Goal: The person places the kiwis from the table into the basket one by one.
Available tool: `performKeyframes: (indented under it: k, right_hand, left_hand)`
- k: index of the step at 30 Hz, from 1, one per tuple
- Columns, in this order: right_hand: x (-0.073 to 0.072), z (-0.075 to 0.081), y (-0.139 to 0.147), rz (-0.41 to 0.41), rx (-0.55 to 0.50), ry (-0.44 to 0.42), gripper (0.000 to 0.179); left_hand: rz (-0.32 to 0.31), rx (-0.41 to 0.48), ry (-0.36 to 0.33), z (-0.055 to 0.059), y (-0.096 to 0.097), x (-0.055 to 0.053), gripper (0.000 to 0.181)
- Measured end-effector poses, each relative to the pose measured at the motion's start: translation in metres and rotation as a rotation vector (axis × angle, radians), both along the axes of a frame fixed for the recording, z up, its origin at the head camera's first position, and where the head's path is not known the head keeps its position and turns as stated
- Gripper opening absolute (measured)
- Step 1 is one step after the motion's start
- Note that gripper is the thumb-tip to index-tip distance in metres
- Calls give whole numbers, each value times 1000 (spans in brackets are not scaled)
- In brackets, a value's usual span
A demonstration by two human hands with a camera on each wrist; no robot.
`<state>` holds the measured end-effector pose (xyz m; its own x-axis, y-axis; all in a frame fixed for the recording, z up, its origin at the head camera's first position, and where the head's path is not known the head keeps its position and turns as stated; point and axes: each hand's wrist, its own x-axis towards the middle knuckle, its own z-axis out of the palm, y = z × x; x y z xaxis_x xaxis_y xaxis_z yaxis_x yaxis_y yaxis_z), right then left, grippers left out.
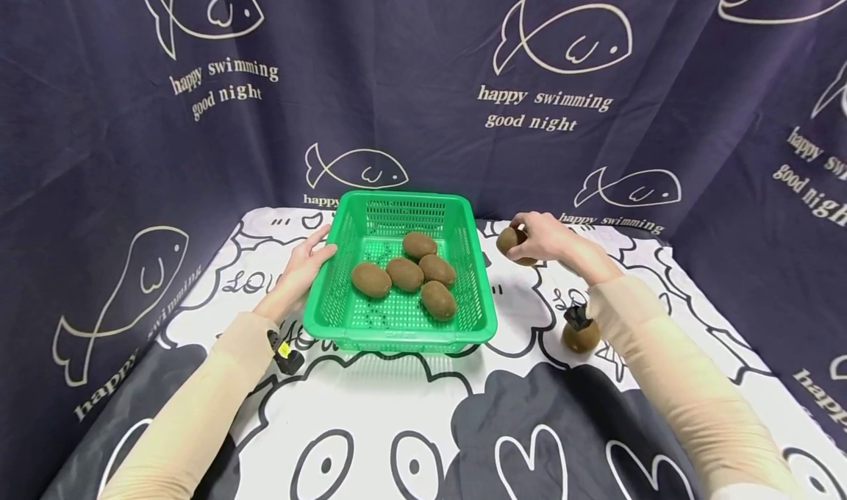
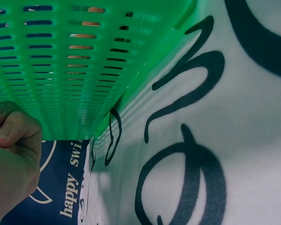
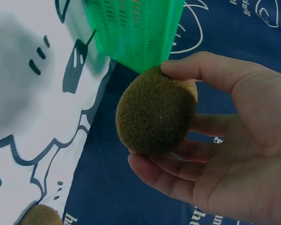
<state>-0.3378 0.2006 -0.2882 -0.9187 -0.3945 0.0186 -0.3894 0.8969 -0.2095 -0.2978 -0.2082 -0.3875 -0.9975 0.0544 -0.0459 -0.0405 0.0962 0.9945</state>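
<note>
A green plastic basket [image 1: 397,336] stands on the patterned cloth with several brown kiwis [image 1: 405,274] inside. At its left side, my left hand [image 1: 299,270] holds the rim; the left wrist view shows curled fingers [image 2: 16,129] against the slotted wall. Right of the basket, my right hand [image 1: 544,237] grips a kiwi [image 3: 157,115] between thumb and fingers. Just below that fruit, a brown rounded patch [image 1: 527,260] shows, partly covered by the hand. Another kiwi [image 1: 581,338] lies near my right wrist, partly behind a black wrist mount [image 1: 578,317].
A dark blue curtain [image 1: 423,118] with fish drawings rises behind the basket and at both sides. Black and white cloth [image 1: 370,404] covers the table. A kiwi [image 3: 41,215] shows at the lower left corner of the right wrist view.
</note>
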Motion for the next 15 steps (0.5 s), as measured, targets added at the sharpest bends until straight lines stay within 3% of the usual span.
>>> performKeyframes:
  k: [6,15]
  right_hand:
    - [1,7,-9,21,19,9,52]
    - [2,14,-24,35,12,10,50]
  left_hand:
    - [-14,-7,-12,19,6,14,60]
    - [-5,32,-9,-1,-1,-2,60]
